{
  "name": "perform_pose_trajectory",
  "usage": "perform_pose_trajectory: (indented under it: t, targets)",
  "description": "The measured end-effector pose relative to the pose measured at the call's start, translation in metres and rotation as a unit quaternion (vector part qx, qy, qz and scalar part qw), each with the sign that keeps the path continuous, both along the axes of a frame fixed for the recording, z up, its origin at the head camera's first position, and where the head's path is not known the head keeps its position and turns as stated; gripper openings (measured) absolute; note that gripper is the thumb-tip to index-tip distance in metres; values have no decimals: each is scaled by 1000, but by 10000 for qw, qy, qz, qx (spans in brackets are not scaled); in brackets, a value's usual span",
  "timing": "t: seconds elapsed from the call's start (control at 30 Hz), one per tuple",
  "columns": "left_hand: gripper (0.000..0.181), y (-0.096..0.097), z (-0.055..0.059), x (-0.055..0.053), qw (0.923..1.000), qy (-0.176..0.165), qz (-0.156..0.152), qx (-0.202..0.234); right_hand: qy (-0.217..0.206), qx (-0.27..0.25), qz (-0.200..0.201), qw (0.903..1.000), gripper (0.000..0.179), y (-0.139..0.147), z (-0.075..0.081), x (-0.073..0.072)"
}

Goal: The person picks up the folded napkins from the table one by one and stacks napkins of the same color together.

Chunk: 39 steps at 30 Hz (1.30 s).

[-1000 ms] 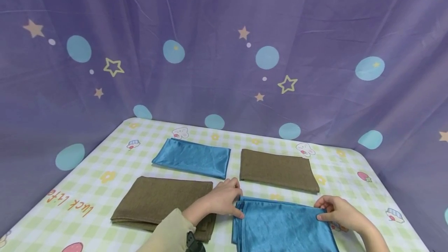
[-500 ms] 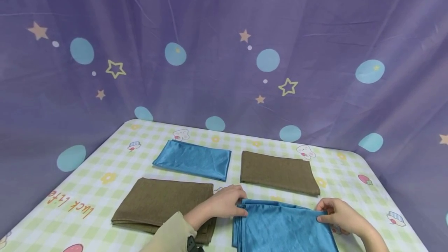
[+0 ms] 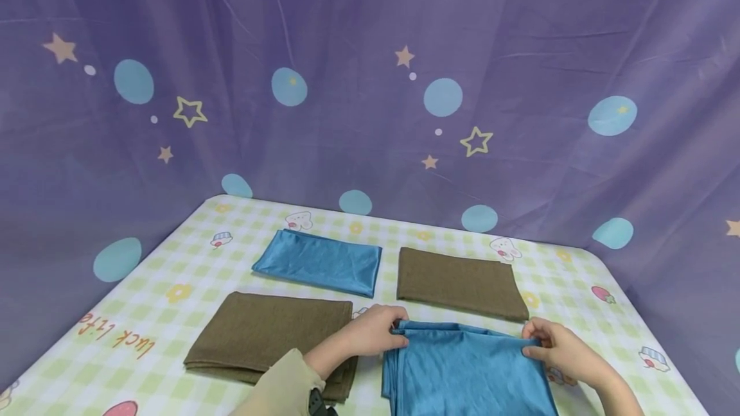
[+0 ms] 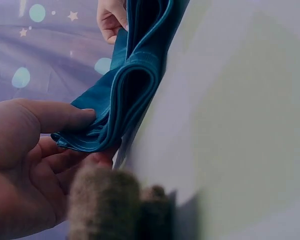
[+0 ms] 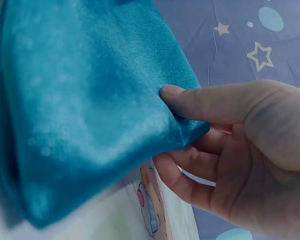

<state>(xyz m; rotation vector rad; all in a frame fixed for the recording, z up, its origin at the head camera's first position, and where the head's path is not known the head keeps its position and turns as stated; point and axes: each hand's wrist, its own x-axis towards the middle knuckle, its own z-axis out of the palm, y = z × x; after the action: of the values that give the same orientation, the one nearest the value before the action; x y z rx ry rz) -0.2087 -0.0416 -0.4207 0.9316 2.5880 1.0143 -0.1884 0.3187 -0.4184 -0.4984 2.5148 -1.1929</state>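
A shiny blue folded cloth (image 3: 468, 371) lies at the near right of the table, its front part cut off by the head view's lower edge. My left hand (image 3: 377, 331) pinches its far left corner between thumb and fingers; in the left wrist view the layered folds of the blue cloth (image 4: 135, 85) show edge-on above the surface. The far right corner is pinched by my right hand (image 3: 563, 350), with the thumb on top and fingers underneath, as the right wrist view shows on the blue cloth (image 5: 100, 100). The far edge looks slightly raised between both hands.
Left of my left hand lies a folded brown cloth (image 3: 272, 332), partly under the left forearm. Farther back are a smaller folded blue cloth (image 3: 318, 262) and another folded brown cloth (image 3: 459, 282). A checked tablecloth (image 3: 162, 320) covers the table; a purple curtain (image 3: 358, 146) hangs behind.
The left hand has shifted slightly right and now holds the corner more closely. The blue cloth's far edge has risen a little between the hands. The other cloths stay put.
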Motion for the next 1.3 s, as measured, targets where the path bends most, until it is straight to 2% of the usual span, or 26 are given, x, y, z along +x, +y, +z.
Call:
perform_pose_trajectory:
  t: [0.1, 0.3, 0.5, 0.7, 0.87, 1.03, 1.3]
  targets:
    - [14, 0, 1, -1, 9998, -134, 149, 56, 30, -30, -66, 10000, 25, -1, 2, 1]
    - [32, 0, 6, -1, 9988, -293, 379, -56, 255, 72, -269, 9993, 30, -5, 7, 0]
    - [26, -2, 7, -2, 9990, -131, 416, 109, 545, 268, -347, 9975, 32, -7, 9, -1]
    - [28, -4, 7, -2, 9972, 200, 725, 25, 632, 288, -598, 9958, 34, -11, 12, 0]
    - [27, -6, 8, -4, 9964, 105, 812, 202, 705, 285, -842, 9935, 33, -17, 14, 1]
    - [37, -9, 9, -4, 9954, -90, 891, 334, 784, 313, -1065, 9907, 29, -20, 12, 3]
    - [32, -14, 14, -7, 9940, 49, 1048, 320, 1357, 528, -1473, 9783, 22, -30, 13, 5]
